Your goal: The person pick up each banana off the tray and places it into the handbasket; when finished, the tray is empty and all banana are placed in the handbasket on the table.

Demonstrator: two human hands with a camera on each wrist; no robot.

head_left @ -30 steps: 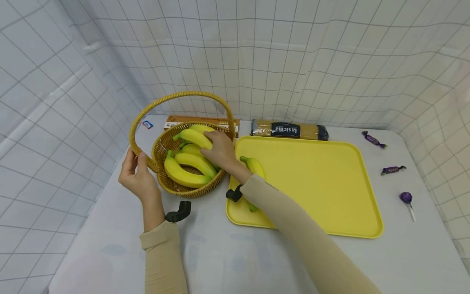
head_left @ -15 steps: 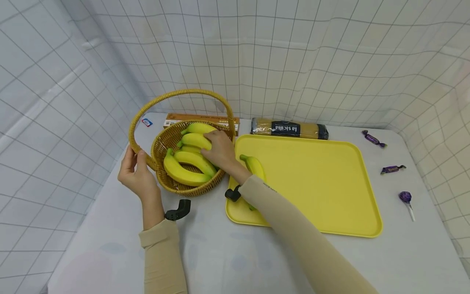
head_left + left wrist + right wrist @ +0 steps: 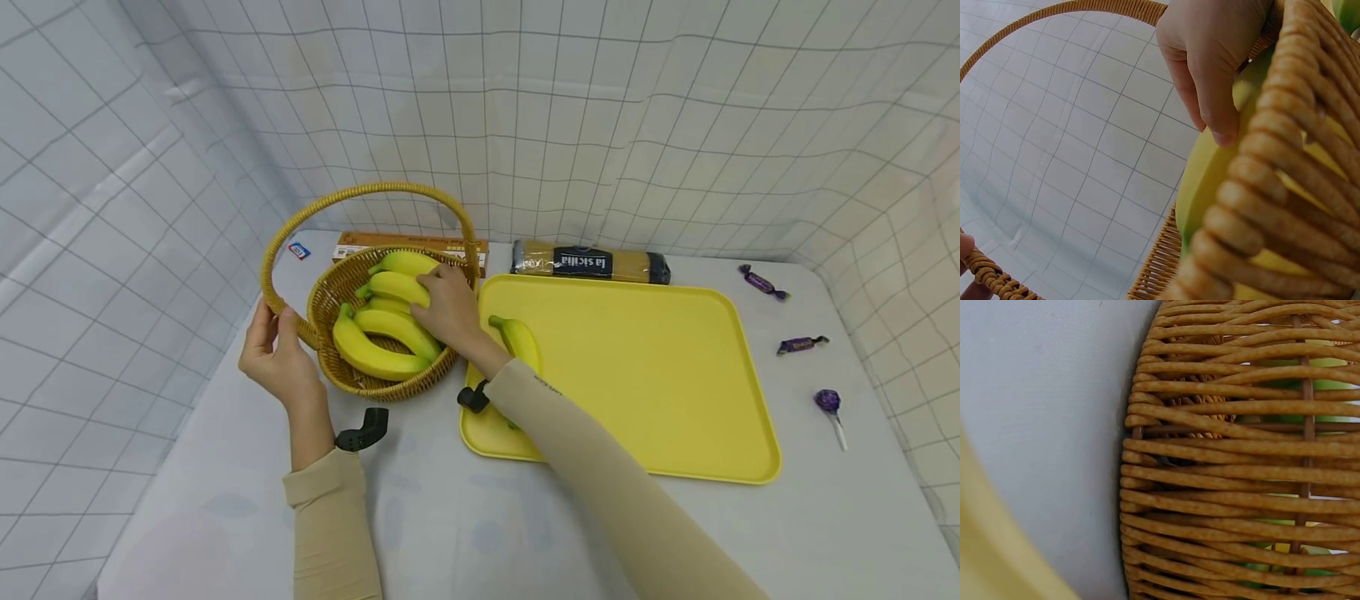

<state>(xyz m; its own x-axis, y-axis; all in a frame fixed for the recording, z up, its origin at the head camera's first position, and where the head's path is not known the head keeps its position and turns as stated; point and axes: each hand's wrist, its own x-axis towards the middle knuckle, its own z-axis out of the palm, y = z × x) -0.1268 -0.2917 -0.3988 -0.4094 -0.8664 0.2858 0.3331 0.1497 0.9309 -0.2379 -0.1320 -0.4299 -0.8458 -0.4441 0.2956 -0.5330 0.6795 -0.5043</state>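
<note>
A wicker basket [image 3: 446, 367] with a tall arched handle stands left of centre, several yellow bananas lying inside. My left hand [image 3: 281, 358] pinches the foot of the handle on the left side; its thumb [image 3: 965, 247] shows at the edge of the left wrist view. Inside the basket, my right hand [image 3: 453, 308] grips the right end of a banana [image 3: 397, 287], which lies against the others. The left wrist view shows the right hand's fingers on the banana from above. Only the woven side of the basket [image 3: 1229, 487] fills the right wrist view, with that hand hidden.
A yellow tray [image 3: 637, 375] lies right of the basket, bearing one banana [image 3: 521, 340] partly under the right forearm. Behind stand a pasta packet [image 3: 585, 262] and a flat box [image 3: 356, 242]. Two purple wrapped candies [image 3: 763, 283] and a lollipop [image 3: 828, 402] lie far right.
The banana in my right hand has come down and turned slightly, settling beside the others in the basket. My left hand has stayed at the handle.
</note>
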